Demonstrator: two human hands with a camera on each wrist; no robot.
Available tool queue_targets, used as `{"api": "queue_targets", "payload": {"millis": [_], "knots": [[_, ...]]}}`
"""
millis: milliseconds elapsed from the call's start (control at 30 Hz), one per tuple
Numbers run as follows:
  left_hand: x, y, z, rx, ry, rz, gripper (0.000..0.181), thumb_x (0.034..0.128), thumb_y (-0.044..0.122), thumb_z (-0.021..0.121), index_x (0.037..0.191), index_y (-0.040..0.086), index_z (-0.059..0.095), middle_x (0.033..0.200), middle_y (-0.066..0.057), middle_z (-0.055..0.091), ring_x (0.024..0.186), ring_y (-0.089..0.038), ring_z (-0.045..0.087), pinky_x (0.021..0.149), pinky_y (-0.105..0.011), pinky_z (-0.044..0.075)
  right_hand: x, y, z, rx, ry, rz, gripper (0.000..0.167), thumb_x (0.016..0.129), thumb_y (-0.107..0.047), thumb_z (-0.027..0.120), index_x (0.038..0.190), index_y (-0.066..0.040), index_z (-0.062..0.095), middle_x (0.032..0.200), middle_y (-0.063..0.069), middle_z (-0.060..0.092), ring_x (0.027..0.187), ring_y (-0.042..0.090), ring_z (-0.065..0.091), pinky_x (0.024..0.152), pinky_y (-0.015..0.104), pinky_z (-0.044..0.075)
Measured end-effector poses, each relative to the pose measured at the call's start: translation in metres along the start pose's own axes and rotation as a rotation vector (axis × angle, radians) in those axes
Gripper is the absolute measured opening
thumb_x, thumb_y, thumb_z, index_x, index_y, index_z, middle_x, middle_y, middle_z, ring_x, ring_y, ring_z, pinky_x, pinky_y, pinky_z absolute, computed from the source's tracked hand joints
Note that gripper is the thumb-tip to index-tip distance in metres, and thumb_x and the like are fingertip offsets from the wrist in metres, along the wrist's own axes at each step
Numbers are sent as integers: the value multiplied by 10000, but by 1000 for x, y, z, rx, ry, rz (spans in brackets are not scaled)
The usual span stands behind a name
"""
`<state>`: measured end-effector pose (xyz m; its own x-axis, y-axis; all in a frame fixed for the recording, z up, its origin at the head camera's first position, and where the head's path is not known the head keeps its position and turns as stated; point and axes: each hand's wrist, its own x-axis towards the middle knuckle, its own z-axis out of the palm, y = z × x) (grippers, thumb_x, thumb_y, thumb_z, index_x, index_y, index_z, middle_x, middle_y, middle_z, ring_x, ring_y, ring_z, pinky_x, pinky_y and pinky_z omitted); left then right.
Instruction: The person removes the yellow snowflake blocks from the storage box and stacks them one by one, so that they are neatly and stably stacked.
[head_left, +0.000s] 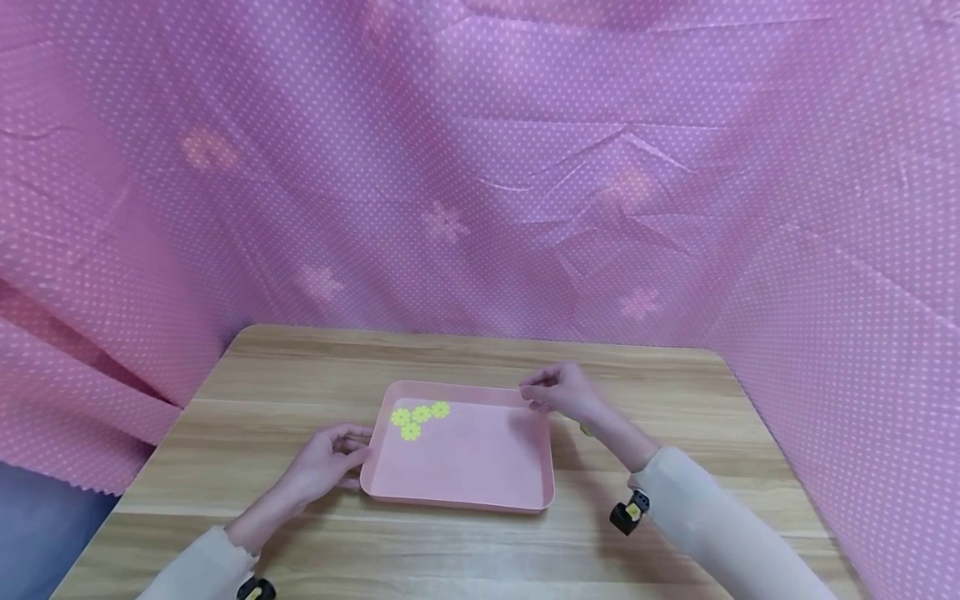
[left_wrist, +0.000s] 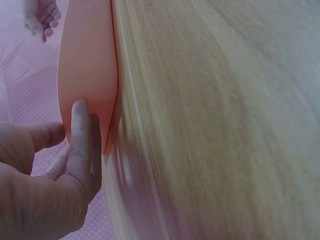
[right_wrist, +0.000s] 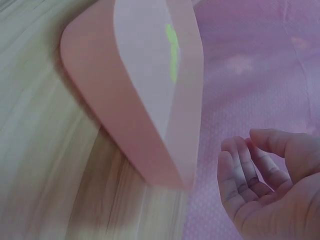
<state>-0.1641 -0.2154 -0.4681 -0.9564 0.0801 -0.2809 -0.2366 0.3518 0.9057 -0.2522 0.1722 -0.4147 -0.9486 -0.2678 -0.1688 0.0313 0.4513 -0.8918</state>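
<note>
Head view: pink tray (head_left: 480, 458) lies flat on the wood-grain surface (head_left: 315, 375), between the two hands. Inside it, toward the far corner on the left hand's side, a cluster of four yellow flower shapes (head_left: 422, 414); cannot tell if loose or printed. Left hand (head_left: 322, 462) at the tray's near-left side, relaxed fingers against the outer wall. Right hand (head_left: 566, 390) at the far corner on its own side, fingers loosely bent. Small yellow-green patch (head_left: 586, 430) beside the right wrist, mostly hidden; nature unclear. Dotted pink-purple cloth (head_left: 525, 208) hangs beyond both hands.

Left wrist view: left hand's fingers loosely extended, one fingertip on the tray's outer wall, thumb close to the rim; no grip on it. Tray's contents hidden here.

Right wrist view: right hand loosely cupped, holding nothing visible, just beside the tray wall and apart from it. Yellow flower shapes inside show as a thin strip.
</note>
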Motion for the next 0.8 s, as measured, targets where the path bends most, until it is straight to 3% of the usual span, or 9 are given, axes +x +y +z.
{"api": "queue_targets", "payload": {"millis": [233,567,800], "knots": [[-1,-1,-1,-5,-5,1,394,1026,11,622,1409,-62,570,1133,-232,682,891,-204,723,725,-351,705,13,-9,28,-22,-23,1,185,963,-120,752,1091,13,769,1014,214,786,776,170,746,784,411,692],[-1,-3,-2,-12,-18,19,398,1027,18,624,1408,-77,561,1124,-240,680,887,-198,722,718,-356,704,31,-16,62,-38,-68,-9,172,964,-87,741,1090,25,772,999,193,792,866,300,787,865,469,696],[-3,-3,-1,-12,-20,10,392,1028,18,622,1407,-66,566,1120,-230,677,886,-207,721,724,-350,705,40,-20,83,-111,-74,-39,170,911,-65,792,1061,16,794,970,152,811,812,227,753,740,294,675]]}}
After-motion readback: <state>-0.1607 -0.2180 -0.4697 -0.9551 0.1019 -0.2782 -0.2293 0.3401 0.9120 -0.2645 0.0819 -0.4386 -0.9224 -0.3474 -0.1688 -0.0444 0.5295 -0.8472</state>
